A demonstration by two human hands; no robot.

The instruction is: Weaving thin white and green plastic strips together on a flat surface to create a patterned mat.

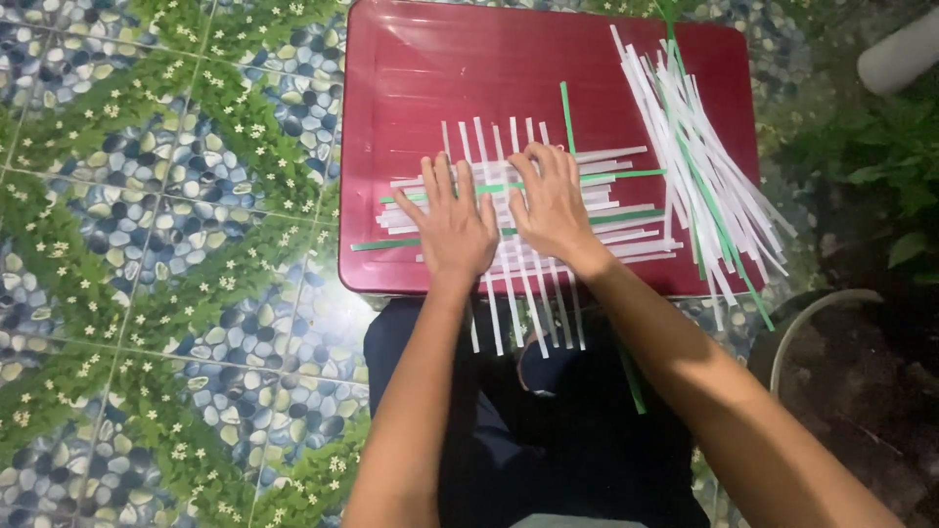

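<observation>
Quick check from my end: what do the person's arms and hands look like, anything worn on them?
Both arms are bare up to the frame edge, no sleeves in view. The left hand and right hand are bare too: no gloves, rings, watch or bands that I can make out. Nails look short and unpainted, though the picture is too soft to be sure.

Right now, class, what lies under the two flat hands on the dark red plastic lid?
Under the left hand and right hand lies a woven mat of white and green strips on the dark red plastic lid. The weave beneath the palms is hidden.
</observation>
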